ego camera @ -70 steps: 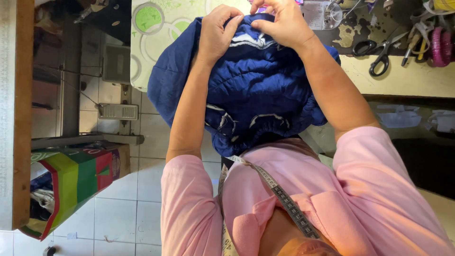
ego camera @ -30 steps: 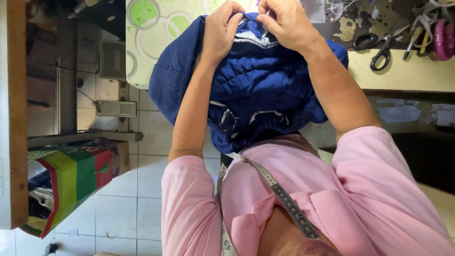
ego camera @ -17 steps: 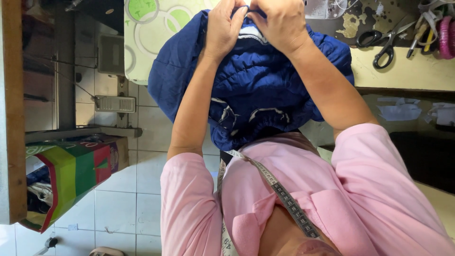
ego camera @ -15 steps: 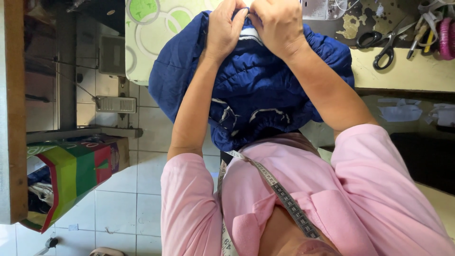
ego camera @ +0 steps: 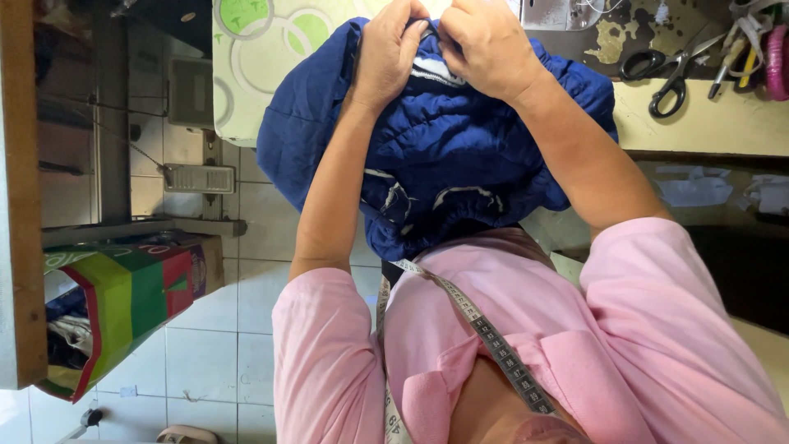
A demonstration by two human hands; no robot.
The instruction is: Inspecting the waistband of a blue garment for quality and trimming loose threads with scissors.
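A dark blue quilted jacket (ego camera: 460, 156) hangs bunched from the table edge down to my lap. My left hand (ego camera: 385, 57) grips the fabric at its top, next to a white striped edge (ego camera: 434, 72). My right hand (ego camera: 486, 48) pinches the same spot from the other side, and the fingertips of both hands meet there. Both forearms reach out from pink sleeves (ego camera: 649, 329). A grey measuring tape (ego camera: 485, 337) lies across my chest.
Black-handled scissors (ego camera: 667, 72) and small tools lie on the worn table (ego camera: 707, 123) at the upper right. A cloth with green circles (ego camera: 255, 49) covers the table's left part. A striped, colourful bag (ego camera: 123, 296) stands on the white tiled floor (ego camera: 222, 362).
My two hands have drawn closer together on the jacket's top edge and sit slightly higher in view. The jacket stays bunched in the same place.
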